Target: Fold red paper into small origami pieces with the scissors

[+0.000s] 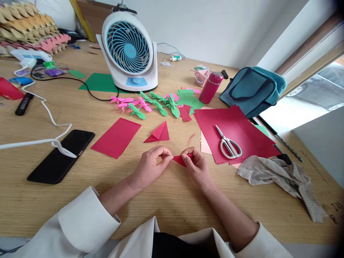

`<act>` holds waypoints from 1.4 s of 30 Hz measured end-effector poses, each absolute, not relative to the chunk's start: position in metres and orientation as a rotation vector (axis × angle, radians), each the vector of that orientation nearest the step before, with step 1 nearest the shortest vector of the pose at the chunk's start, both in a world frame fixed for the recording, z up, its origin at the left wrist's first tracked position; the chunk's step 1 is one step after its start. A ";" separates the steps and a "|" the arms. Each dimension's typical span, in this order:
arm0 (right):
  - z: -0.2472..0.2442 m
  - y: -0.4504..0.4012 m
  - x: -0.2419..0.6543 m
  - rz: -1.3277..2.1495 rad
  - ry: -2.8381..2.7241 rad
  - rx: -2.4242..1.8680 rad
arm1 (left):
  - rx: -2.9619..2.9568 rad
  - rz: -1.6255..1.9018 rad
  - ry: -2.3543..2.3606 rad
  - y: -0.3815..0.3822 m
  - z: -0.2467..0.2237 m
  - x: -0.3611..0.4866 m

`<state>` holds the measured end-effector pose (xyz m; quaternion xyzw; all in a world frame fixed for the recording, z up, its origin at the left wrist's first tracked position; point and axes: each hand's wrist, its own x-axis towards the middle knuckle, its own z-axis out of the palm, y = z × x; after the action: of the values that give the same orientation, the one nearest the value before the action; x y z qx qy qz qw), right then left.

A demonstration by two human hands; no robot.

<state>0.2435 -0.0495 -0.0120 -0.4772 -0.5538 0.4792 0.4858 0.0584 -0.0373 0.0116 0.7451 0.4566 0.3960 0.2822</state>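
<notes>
Since our left hand [153, 163] pinches one tip of the small red paper [180, 161] and our right hand [198, 169] pinches its other side, pulling hard could tear it.

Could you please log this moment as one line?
left hand: fingertips at small red paper | right hand: pinching it | beyond: folded red piece | rightward: scissors on red sheets

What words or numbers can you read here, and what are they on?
None that I can read for sure.
Fan: a small mark at its centre, too blurred.
Table: dark handwriting near the right edge, too unclear.
White-and-green tube: any printing is too small.
</notes>
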 end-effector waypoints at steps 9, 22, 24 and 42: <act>-0.012 -0.051 0.239 1.305 -1.363 -1.170 | 1.770 1.053 1.250 -0.029 0.004 0.053; -0.003 -0.054 0.239 1.380 -1.595 -1.059 | 1.672 1.013 1.341 -0.026 -0.004 0.053; 0.000 -0.054 0.241 1.340 -1.701 -1.108 | 1.719 0.993 1.368 -0.027 -0.004 0.053; 0.008 -0.056 0.247 1.165 -2.016 -1.200 | 2.138 0.793 1.324 -0.029 -0.005 0.053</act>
<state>0.2474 -0.0561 0.0077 -0.4425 -0.7436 0.4297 0.2579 0.0528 -0.0289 -0.0050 0.7851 0.4861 0.2911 0.2500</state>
